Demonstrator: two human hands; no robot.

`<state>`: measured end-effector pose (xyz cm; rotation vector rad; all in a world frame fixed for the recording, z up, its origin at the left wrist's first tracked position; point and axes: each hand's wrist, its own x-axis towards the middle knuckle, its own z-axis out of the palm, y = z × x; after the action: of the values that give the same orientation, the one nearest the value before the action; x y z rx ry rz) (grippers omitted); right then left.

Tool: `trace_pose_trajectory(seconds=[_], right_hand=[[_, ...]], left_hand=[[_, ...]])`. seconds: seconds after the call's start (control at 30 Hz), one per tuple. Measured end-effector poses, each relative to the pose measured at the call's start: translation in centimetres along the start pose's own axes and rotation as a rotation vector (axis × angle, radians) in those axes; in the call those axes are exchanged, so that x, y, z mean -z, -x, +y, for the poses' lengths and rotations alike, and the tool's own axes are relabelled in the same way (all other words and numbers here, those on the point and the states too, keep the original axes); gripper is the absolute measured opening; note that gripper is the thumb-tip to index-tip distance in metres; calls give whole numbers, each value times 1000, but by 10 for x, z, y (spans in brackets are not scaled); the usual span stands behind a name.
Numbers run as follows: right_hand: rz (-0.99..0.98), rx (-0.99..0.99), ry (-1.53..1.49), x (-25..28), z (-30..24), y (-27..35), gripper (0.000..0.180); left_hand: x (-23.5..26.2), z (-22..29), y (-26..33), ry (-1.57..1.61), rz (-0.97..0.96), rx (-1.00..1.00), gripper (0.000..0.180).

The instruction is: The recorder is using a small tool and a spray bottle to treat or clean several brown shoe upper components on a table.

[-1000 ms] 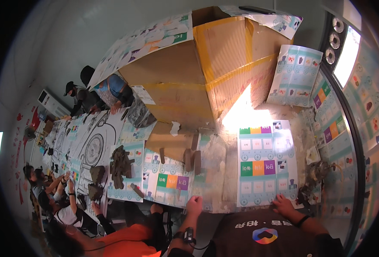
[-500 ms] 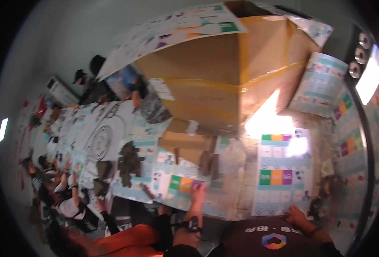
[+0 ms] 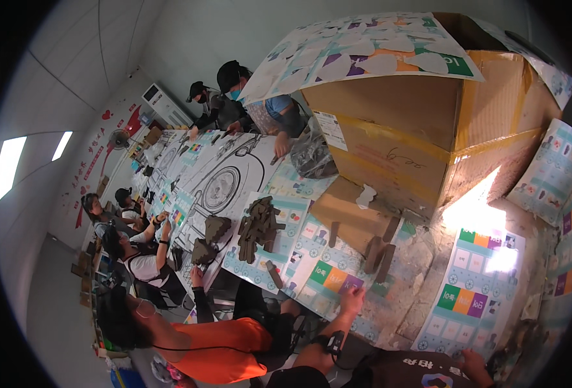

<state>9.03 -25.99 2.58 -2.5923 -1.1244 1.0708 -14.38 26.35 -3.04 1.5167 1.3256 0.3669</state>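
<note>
While the left hand is lying flat and empty on a printed sheet, the right hand is unclear; brown pieces nearby could be knocked off.

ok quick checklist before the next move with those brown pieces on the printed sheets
1. Left hand flat on the printed sheet, holding nothing: ok.
2. Right hand at the edge of the right sheet, grip on anything: cannot tell.
3. Upright brown pieces ahead of the left hand, nothing in between: ok.
4. Large cardboard box close behind the pieces, crowding them: not ok.
5. Sun glare washing out the table: not ok.
</note>
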Motion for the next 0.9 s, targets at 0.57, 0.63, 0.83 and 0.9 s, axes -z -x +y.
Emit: trace_pose_trajectory(seconds=[0.57, 0.63, 0.83, 0.9], right_hand=[[77, 72, 123, -32, 22, -21, 53], [51, 74, 136, -39, 32, -23, 53], [72, 93, 174, -38, 18, -14, 44], [76, 88, 198, -26, 6, -8, 41]], left_hand=[[7, -14, 27, -8, 12, -61, 36], [8, -15, 29, -70, 8, -89, 36], [5, -27, 32, 151, -66, 55, 34], [11, -24, 35, 25, -31, 78, 32]])
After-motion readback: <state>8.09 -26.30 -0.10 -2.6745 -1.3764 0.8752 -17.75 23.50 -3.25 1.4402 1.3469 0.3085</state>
